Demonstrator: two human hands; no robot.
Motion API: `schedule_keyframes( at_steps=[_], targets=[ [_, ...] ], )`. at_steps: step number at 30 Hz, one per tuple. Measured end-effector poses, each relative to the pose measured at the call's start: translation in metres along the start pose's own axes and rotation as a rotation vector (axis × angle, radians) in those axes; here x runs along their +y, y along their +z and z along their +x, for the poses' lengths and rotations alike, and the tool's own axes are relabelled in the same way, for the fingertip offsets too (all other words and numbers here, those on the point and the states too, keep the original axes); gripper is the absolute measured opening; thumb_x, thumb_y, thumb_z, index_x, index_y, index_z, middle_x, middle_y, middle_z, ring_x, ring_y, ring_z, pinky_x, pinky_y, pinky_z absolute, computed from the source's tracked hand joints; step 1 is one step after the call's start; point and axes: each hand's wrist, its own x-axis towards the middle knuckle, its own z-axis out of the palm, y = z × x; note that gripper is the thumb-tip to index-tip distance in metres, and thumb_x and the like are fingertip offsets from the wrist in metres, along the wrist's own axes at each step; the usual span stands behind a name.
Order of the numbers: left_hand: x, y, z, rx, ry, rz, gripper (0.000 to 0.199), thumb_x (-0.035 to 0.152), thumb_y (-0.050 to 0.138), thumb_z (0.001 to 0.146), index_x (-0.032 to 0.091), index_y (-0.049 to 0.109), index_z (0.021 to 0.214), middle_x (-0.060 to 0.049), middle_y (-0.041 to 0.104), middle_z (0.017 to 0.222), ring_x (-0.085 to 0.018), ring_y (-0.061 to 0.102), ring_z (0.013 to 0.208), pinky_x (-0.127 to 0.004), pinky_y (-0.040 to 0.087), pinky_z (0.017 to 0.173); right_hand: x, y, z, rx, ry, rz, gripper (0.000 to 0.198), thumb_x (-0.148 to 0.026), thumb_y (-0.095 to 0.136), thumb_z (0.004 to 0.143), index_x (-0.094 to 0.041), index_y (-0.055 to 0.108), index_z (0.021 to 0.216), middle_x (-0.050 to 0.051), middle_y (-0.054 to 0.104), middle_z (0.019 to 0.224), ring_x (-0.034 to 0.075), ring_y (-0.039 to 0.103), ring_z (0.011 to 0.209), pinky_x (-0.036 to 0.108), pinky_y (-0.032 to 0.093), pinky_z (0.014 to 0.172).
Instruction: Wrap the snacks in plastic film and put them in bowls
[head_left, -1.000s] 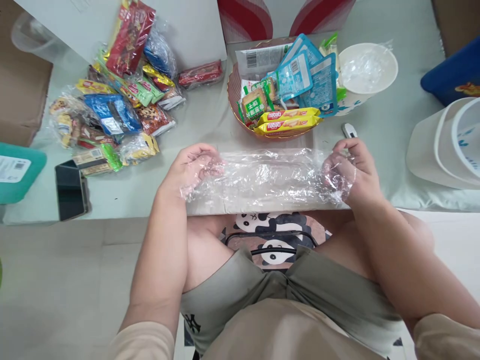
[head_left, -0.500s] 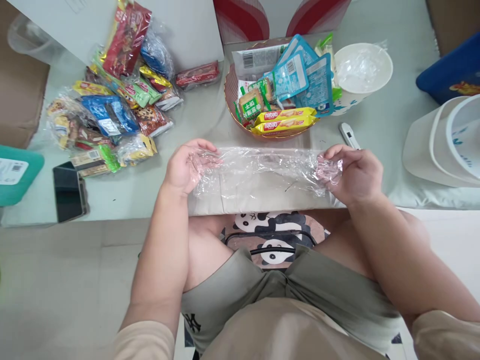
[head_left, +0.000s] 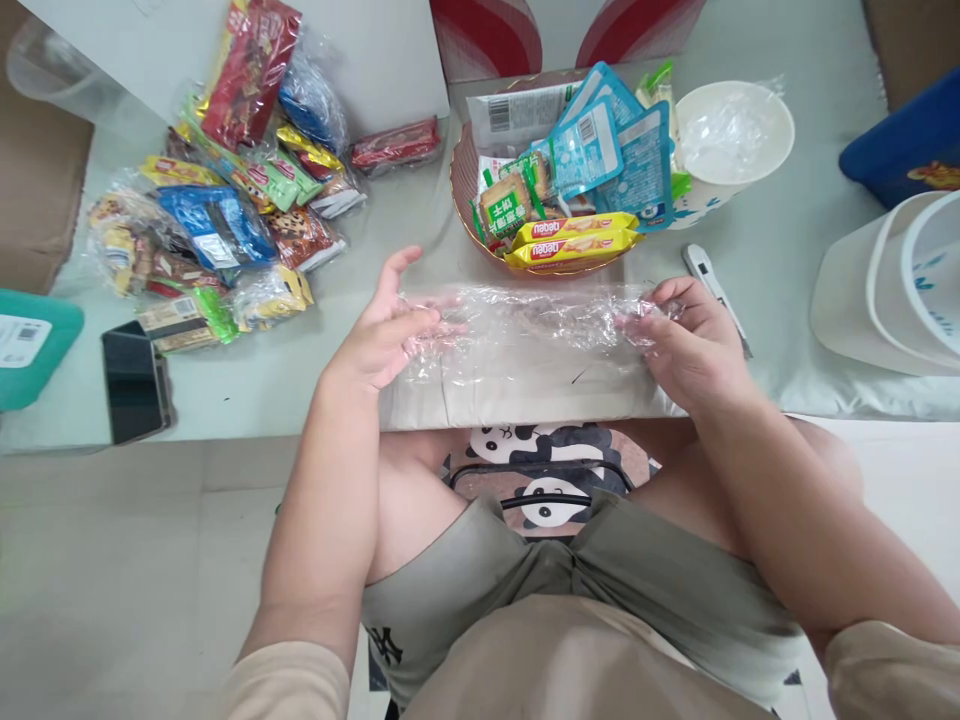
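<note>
A crinkled clear plastic bag (head_left: 525, 325) stretches between my hands over the table's front edge. My left hand (head_left: 386, 335) has its left end between the thumb and lower fingers, while the index finger points up, away from the plastic. At the other end, my right hand (head_left: 694, 345) pinches the gathered plastic between thumb and fingers. Just behind the bag stands a gold-rimmed glass bowl (head_left: 463, 190) of snacks, with yellow wafer packs (head_left: 574, 240), blue pouches (head_left: 589, 150) and green-labelled biscuits (head_left: 506, 205). A white utility knife (head_left: 709, 275) lies behind my right hand, partly covered by it.
Heaped snack packs (head_left: 217, 225) lie at the left, near a phone (head_left: 135, 380) and a teal container (head_left: 34, 350). A white tub (head_left: 739, 130) holding crumpled plastic touches the bowl's right side. Nested white bins (head_left: 862, 290) and a blue container (head_left: 900, 140) stand farther right.
My left index finger has lifted and straightened away from the plastic. My right hand has shifted slightly left, uncovering more of the utility knife. The bag remains stretched between both hands.
</note>
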Motion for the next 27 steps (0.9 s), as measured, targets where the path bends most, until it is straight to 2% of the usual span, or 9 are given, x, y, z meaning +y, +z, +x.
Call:
schedule_keyframes(
  at_steps=[2,5,9,12,15,18,22,25,27],
  targets=[
    [-0.001,0.001,-0.001,0.006,-0.049,0.068,0.093,0.029,0.084,0.074,0.036,0.034,0.152,-0.003,0.076,0.106,-0.018,0.076,0.072,-0.029,0.060,0.067,-0.003,0.004,-0.001,0.036,0.024,-0.010,0.033,-0.027,0.083,0.074,-0.026,0.055,0.091,-0.004,0.059,0.082,0.009,0.059,0.059,0.025,0.050,0.054],
    [-0.002,0.003,0.000,0.064,-0.024,0.110,0.084,0.027,0.082,0.078,0.036,0.039,0.150,-0.002,0.075,0.104,-0.011,0.069,0.057,-0.023,0.053,0.055,-0.005,0.008,-0.003,0.053,0.065,-0.065,0.030,-0.028,0.078,0.078,-0.027,0.051,0.091,-0.006,0.057,0.082,0.005,0.046,0.044,0.023,0.036,0.038],
    [0.000,0.004,0.003,0.154,0.086,0.109,0.074,0.027,0.084,0.077,0.036,0.048,0.141,0.000,0.073,0.099,-0.004,0.052,0.045,-0.018,0.034,0.040,-0.002,0.003,-0.002,0.061,0.045,-0.208,0.030,-0.023,0.071,0.079,-0.029,0.053,0.102,-0.002,0.062,0.101,0.004,0.043,0.042,0.024,0.027,0.032],
    [0.003,0.004,0.003,0.145,0.103,0.073,0.072,0.027,0.086,0.075,0.036,0.051,0.137,0.002,0.071,0.093,-0.002,0.042,0.042,-0.017,0.024,0.036,-0.001,-0.006,0.000,0.137,-0.075,-0.425,0.041,-0.017,0.070,0.074,-0.029,0.059,0.111,0.003,0.065,0.118,0.010,0.062,0.064,0.024,0.040,0.043],
    [0.007,0.008,0.000,0.031,0.059,0.040,0.070,0.026,0.089,0.070,0.035,0.055,0.131,0.003,0.070,0.093,0.000,0.035,0.040,-0.017,0.022,0.035,-0.006,-0.012,-0.001,0.193,-0.255,-0.531,0.026,-0.021,0.069,0.077,-0.025,0.065,0.103,0.004,0.070,0.106,0.016,0.069,0.085,0.030,0.054,0.066],
    [0.009,0.018,-0.001,-0.133,-0.027,0.025,0.067,0.028,0.091,0.068,0.031,0.058,0.126,0.002,0.070,0.093,0.001,0.034,0.039,-0.016,0.023,0.034,-0.011,-0.005,-0.005,-0.032,-0.278,-0.412,0.020,-0.036,0.071,0.086,-0.024,0.066,0.101,0.003,0.073,0.090,0.017,0.071,0.084,0.035,0.059,0.078],
    [0.006,0.037,0.005,-0.274,-0.085,0.029,0.070,0.031,0.091,0.067,0.031,0.056,0.127,0.001,0.072,0.096,0.001,0.038,0.038,-0.016,0.024,0.033,-0.008,0.018,-0.009,-0.476,-0.011,-0.227,0.050,-0.052,0.079,0.082,-0.024,0.062,0.119,0.010,0.074,0.116,0.022,0.074,0.103,0.038,0.064,0.086],
    [0.004,0.046,0.011,-0.299,-0.085,0.024,0.070,0.034,0.090,0.069,0.032,0.057,0.130,-0.001,0.073,0.099,0.000,0.038,0.038,-0.018,0.026,0.033,-0.003,0.034,-0.011,-0.627,0.198,-0.252,0.060,-0.041,0.084,0.077,-0.022,0.057,0.127,0.007,0.074,0.104,0.017,0.074,0.084,0.031,0.063,0.069],
    [0.003,0.046,0.013,-0.293,-0.071,0.008,0.070,0.036,0.090,0.069,0.033,0.058,0.131,-0.001,0.074,0.102,-0.002,0.040,0.040,-0.020,0.031,0.036,-0.004,0.039,-0.012,-0.660,0.244,-0.314,0.041,-0.031,0.081,0.079,-0.020,0.061,0.113,-0.001,0.069,0.081,0.011,0.064,0.065,0.023,0.054,0.055]
  ],
)
